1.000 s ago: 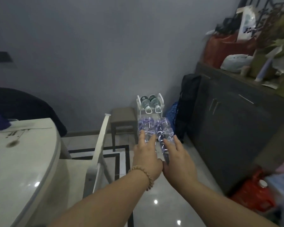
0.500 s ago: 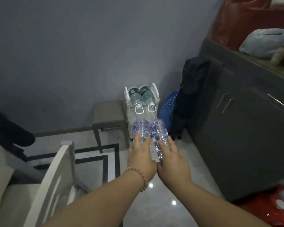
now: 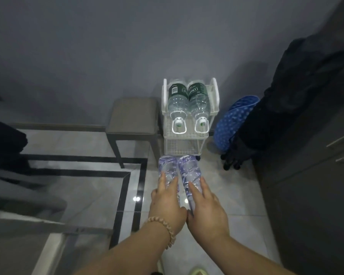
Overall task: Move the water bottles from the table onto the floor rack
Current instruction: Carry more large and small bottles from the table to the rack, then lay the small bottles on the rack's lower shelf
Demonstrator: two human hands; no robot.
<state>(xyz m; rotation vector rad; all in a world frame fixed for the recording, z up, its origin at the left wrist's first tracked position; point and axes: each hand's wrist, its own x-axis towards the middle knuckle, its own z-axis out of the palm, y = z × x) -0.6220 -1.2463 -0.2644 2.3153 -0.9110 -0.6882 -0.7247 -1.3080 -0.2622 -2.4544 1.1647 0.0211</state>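
Note:
A white floor rack [image 3: 183, 144] stands against the wall. Two green-labelled water bottles [image 3: 178, 100] [image 3: 199, 100] lie side by side on its top tier, caps toward me. My left hand [image 3: 166, 203] grips a clear ribbed bottle [image 3: 167, 168]. My right hand [image 3: 206, 209] grips a second clear bottle [image 3: 189, 169]. Both bottles are held lengthwise, side by side, bases pointing at the rack's lower tier and just in front of it.
A grey stool [image 3: 134, 118] stands left of the rack. A blue dotted bag [image 3: 233, 120] and a black backpack [image 3: 298, 96] lean right of it, against a dark cabinet [image 3: 316, 195]. A white chair [image 3: 48, 245] is at lower left.
I have come closer to the rack and look down more steeply. Both hands carried their bottles forward, and the bases are now just before the lower tier.

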